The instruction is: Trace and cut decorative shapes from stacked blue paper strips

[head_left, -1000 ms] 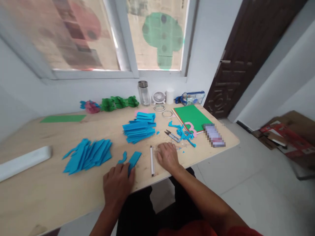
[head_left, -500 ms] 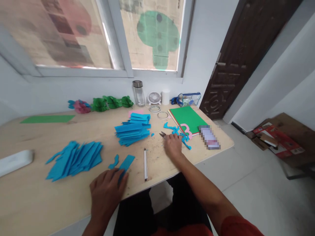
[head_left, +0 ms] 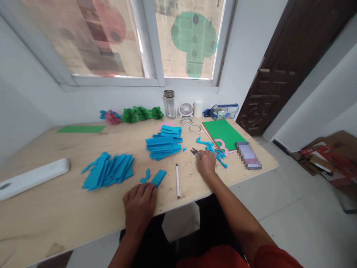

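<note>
Surface: wooden table [head_left: 69, 208] under a window.
Left hand [head_left: 139, 208]: palm down, fingers together, pressing blue strip [head_left: 158, 178] at 12 o'clock.
Right hand [head_left: 206, 164]: arm extended, fingers curled over snips [head_left: 195, 152]; actual grip unclear.

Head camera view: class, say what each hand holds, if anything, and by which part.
The right hand covers the handles of the small metal snips; whether it grips them cannot be told. The left hand presses its fingertips on the near end of a blue paper strip.
</note>
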{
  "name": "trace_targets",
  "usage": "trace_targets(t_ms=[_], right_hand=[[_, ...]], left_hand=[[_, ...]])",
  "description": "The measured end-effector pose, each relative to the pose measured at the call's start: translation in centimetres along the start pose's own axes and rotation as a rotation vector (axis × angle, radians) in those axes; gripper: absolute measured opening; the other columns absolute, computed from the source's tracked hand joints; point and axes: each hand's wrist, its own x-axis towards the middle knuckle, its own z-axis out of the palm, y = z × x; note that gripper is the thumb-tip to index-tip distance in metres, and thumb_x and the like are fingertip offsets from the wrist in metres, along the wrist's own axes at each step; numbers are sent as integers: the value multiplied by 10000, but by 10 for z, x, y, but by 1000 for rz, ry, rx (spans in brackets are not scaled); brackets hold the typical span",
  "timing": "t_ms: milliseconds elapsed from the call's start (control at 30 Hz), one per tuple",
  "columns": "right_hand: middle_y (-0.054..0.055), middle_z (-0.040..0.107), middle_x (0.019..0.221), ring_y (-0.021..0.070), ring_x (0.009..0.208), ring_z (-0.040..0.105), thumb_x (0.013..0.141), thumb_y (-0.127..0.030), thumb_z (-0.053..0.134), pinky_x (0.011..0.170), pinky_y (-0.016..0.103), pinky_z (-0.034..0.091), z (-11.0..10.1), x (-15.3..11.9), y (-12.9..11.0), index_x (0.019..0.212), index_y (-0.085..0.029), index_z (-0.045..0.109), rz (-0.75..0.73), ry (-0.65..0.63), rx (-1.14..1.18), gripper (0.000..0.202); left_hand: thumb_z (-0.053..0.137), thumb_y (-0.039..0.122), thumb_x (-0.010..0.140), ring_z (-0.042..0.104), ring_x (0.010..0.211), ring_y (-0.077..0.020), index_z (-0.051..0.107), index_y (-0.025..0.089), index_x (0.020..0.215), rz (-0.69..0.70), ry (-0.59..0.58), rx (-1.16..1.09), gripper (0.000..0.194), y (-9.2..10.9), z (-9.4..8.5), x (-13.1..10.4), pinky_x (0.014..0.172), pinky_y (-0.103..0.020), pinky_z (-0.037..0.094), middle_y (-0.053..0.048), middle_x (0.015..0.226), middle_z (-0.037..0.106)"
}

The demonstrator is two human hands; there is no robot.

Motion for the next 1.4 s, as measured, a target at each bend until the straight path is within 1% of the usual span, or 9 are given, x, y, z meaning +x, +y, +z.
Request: trace_targets(t_ms=[267,367,500,667,867,967,1067,1233,1400], right_hand=[[123,658,1021,257,955,576,858,-142,552,798,346,352,6,6,8,1027,-197,674,23,-42,36,215],[103,654,969,244,895,573,842,-120,546,767,331,358,10,0,10,953,-196,661,1,-38,56,177],[96,619,884,247,881,530,865,-118,493,783,336,364,13,-8,13,879,-184,632,-62,122,124,155],[90,594,852,260,889,503,895,-157,451,805,368,369,15,-7,11,842,-194,606,-155,351,267,168],[92,641,890,242,854,561,907,-192,413,789,365,410,20,-12,6,925,-199,590,-240,345,479,178],[80,645,874,232,811,580,905,-257,428,751,354,435,16,-6,-2,956,-203,592,-134,282,670,180],[74,660,946,214,834,595,881,-333,485,734,332,457,7,12,-28,1151,-182,578,-51,199,998,323],[-33,523,617,141,566,458,797,-474,611,550,260,380,5,44,-89,1009,-167,672,56,-76,1497,377],[-56,469,537,108,495,403,669,-512,750,496,241,340,23,53,-111,801,-172,671,138,-134,1718,374]], left_hand=[[422,330,889,532,1052,-357,659,161,1128,-135,-66,38,376,0,-1,4,867,-479,365,-180,1030,664],[431,383,873,535,1051,-369,674,159,1120,-186,-195,22,413,-8,-1,12,849,-485,375,-181,1036,665],[520,343,802,544,1068,-358,693,190,1048,-249,-443,-3,338,-9,-17,34,861,-469,371,-144,1063,680],[524,230,771,548,1076,-326,660,191,990,-250,-545,-42,261,-1,-34,52,870,-445,357,-124,1080,677],[505,126,745,586,1028,-282,586,192,1017,-296,-473,-166,291,5,-29,45,910,-436,338,-96,990,688],[491,111,732,624,870,-228,568,211,1033,-338,-394,-435,327,7,-26,54,864,-385,383,-30,825,670],[527,223,735,605,753,-202,587,221,1001,-372,-233,-813,273,5,-22,84,744,-329,433,-8,775,644],[656,336,642,607,732,-196,630,182,832,-480,-130,-1364,246,3,-6,141,708,-314,468,-17,762,669],[714,378,640,640,800,-216,657,169,827,-500,-147,-1598,287,10,19,151,746,-325,489,-37,776,705]])
